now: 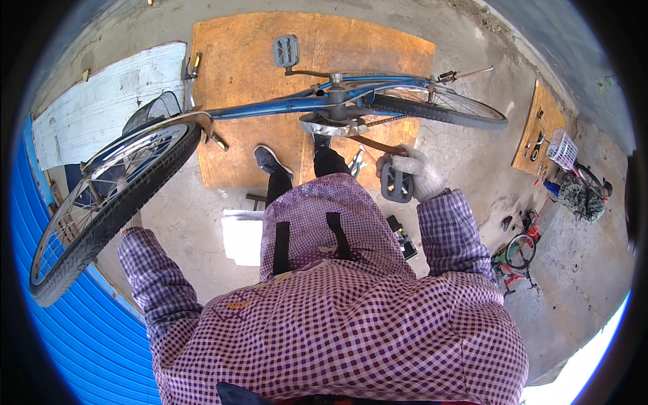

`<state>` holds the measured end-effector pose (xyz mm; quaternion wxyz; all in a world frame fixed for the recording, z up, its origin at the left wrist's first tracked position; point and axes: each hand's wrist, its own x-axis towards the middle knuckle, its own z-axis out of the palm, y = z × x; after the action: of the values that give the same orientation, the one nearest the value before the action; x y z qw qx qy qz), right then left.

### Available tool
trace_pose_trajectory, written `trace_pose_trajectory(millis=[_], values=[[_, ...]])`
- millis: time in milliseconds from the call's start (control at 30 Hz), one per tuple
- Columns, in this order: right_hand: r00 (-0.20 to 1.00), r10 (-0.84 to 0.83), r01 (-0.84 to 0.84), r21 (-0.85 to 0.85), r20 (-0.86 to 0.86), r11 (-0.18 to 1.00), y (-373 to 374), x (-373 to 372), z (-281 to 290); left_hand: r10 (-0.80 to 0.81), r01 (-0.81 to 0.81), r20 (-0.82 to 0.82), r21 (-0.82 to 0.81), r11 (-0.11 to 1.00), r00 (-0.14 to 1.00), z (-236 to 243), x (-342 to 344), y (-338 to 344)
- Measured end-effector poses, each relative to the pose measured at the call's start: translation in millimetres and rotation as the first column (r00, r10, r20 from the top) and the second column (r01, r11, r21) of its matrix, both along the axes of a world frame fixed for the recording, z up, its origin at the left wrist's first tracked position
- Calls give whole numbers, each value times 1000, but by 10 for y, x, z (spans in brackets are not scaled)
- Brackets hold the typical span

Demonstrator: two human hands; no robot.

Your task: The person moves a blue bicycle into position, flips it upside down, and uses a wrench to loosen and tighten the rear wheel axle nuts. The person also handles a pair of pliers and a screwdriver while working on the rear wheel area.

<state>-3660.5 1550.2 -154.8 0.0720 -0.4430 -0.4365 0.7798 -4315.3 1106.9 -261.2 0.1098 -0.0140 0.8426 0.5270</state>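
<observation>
A blue bicycle (pixel 270 108) appears to stand upside down, its wheels and pedals raised toward me. My right hand (pixel 425 174), in a whitish knit glove, is closed at the grey near pedal (pixel 397 185), by the end of the brownish crank arm (pixel 378 146). The far pedal (pixel 286 50) points away from me. Under the front wheel (pixel 177 152) at left, only a bit of my left hand (pixel 133 221) shows; its fingers are hidden behind the tyre. The rear wheel (pixel 466 116) extends to the right, with the chainring cover (pixel 331 125) in the middle.
A wooden board (pixel 250 40) lies beneath the bicycle, with pliers (pixel 356 162) on it. At left are a pale blue panel (pixel 108 88) and blue corrugated metal (pixel 81 337). To the right lie a smaller board (pixel 540 121), a white basket (pixel 561 148) and a small red bike (pixel 523 250).
</observation>
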Motion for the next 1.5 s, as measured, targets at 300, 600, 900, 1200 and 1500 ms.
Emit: trace_pose_trajectory(millis=[300,600,900,1200,1500], values=[[979,34,-76,-208,-201,975,-349,-241,-132,-175,97,-181,-376,921,968,-408,-78,-157],[897,-157,-46,-440,-413,897,-583,-428,-108,-288,115,-229,-562,819,930,-635,-36,-96],[985,-169,156,-284,-19,946,-632,-490,-96,-439,117,-290,-709,695,850,-942,82,-14],[988,-131,144,-207,79,968,-962,-525,-139,-532,123,-378,-717,686,758,-1189,-10,-91],[985,-149,165,-231,84,959,-914,-509,-191,30,-23,-30,236,972,999,-728,417,421]])
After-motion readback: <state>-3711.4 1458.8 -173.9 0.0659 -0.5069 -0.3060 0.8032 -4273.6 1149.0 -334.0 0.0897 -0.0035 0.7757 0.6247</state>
